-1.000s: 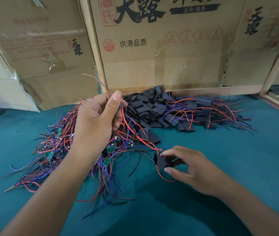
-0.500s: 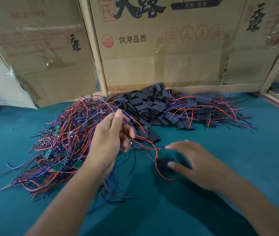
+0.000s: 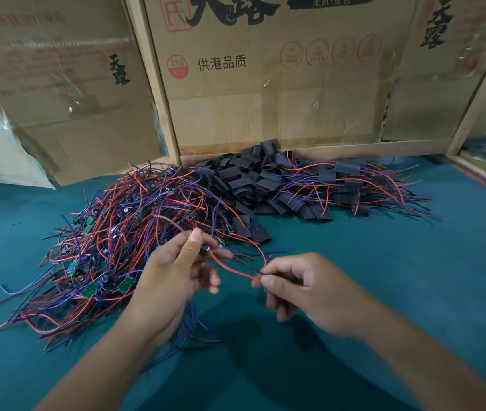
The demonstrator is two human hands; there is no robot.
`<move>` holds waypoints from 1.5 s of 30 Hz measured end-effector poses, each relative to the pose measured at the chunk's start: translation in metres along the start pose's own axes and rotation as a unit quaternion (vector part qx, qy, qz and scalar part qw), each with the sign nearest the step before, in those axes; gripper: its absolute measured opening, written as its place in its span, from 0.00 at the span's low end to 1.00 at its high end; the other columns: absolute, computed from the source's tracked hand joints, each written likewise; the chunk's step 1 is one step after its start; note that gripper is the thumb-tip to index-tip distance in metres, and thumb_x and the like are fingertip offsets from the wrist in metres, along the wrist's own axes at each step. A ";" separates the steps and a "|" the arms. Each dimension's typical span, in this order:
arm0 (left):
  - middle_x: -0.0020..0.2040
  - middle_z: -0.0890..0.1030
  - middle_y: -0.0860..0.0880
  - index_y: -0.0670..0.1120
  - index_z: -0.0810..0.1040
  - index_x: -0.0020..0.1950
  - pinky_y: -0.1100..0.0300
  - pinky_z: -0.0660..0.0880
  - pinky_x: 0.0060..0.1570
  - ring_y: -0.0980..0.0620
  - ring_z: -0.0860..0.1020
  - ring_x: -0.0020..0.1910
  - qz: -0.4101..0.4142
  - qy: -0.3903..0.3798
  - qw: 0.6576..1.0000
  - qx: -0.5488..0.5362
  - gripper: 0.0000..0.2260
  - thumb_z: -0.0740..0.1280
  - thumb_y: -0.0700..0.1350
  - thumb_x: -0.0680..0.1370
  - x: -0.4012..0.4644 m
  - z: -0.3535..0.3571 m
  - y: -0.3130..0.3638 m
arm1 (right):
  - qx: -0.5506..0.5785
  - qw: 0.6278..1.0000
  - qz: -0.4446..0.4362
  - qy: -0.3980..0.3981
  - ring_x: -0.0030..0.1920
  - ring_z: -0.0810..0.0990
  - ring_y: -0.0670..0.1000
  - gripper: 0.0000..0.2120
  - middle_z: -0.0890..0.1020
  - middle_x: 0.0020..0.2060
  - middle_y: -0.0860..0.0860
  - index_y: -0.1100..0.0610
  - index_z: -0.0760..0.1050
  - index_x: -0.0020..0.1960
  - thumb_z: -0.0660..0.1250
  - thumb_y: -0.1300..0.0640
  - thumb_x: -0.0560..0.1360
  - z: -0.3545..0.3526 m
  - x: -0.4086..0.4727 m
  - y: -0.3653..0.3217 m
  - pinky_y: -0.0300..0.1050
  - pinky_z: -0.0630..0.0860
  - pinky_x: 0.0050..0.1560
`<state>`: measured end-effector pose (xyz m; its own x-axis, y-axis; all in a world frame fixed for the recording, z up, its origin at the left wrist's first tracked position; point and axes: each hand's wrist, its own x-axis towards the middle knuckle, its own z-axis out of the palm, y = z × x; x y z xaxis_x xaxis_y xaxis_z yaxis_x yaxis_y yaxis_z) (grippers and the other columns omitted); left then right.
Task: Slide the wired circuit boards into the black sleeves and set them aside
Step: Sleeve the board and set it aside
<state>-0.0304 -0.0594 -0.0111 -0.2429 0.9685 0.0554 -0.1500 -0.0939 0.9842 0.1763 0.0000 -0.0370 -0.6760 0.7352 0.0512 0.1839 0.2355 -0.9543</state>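
Since the earlier frame the right hand (image 3: 301, 287) left the sleeve and pinches the red wire (image 3: 236, 269); the left hand (image 3: 176, 268) grips its board end before the tangle (image 3: 123, 238). Sleeved pile (image 3: 310, 185) behind is smaller; most remain.

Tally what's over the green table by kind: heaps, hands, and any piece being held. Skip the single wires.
Heap of bare wired boards: 1
Heap of black sleeves, many with wires sticking out: 1
Wired board pinched between left hand and right hand: 1
Hands: 2
Total: 5
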 end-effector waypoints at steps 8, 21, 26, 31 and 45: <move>0.30 0.82 0.49 0.48 0.78 0.39 0.65 0.70 0.26 0.57 0.73 0.23 -0.007 -0.048 0.873 0.484 0.17 0.65 0.59 0.79 -0.023 -0.038 0.016 | -0.229 0.973 -0.006 -0.005 0.30 0.78 0.41 0.09 0.81 0.32 0.42 0.50 0.79 0.44 0.64 0.51 0.81 -0.008 -0.001 0.009 0.32 0.72 0.35; 0.32 0.75 0.52 0.51 0.79 0.47 0.62 0.66 0.34 0.59 0.68 0.31 0.133 -0.235 0.866 0.420 0.13 0.65 0.60 0.78 0.015 0.015 -0.039 | -0.224 0.974 -0.033 0.007 0.30 0.76 0.42 0.08 0.82 0.32 0.45 0.49 0.79 0.43 0.68 0.48 0.79 -0.021 0.002 0.012 0.38 0.73 0.34; 0.30 0.72 0.56 0.51 0.76 0.39 0.67 0.62 0.31 0.59 0.67 0.30 0.151 -0.209 0.866 0.429 0.14 0.63 0.58 0.79 0.018 0.002 -0.037 | -0.218 0.975 -0.023 0.033 0.30 0.73 0.40 0.07 0.79 0.30 0.41 0.48 0.79 0.43 0.69 0.48 0.78 -0.032 0.001 0.013 0.35 0.69 0.33; 0.33 0.81 0.57 0.54 0.77 0.40 0.66 0.68 0.30 0.60 0.73 0.27 0.126 -0.221 0.862 0.438 0.11 0.65 0.52 0.82 0.018 0.002 -0.039 | -0.363 0.927 -0.092 0.017 0.37 0.72 0.41 0.07 0.74 0.35 0.39 0.50 0.74 0.46 0.63 0.51 0.82 -0.028 0.000 0.014 0.36 0.67 0.40; 0.33 0.77 0.54 0.52 0.80 0.46 0.58 0.71 0.36 0.57 0.72 0.31 0.125 -0.216 0.860 0.445 0.09 0.65 0.53 0.81 0.014 0.010 -0.042 | -0.207 0.978 -0.028 0.008 0.32 0.75 0.45 0.10 0.81 0.32 0.48 0.46 0.76 0.41 0.64 0.45 0.80 -0.030 0.001 0.020 0.51 0.74 0.39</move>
<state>-0.0177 -0.0393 -0.0496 0.2463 0.9572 0.1518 0.6943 -0.2835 0.6615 0.2004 0.0247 -0.0469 -0.6830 0.7224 0.1083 0.4216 0.5109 -0.7491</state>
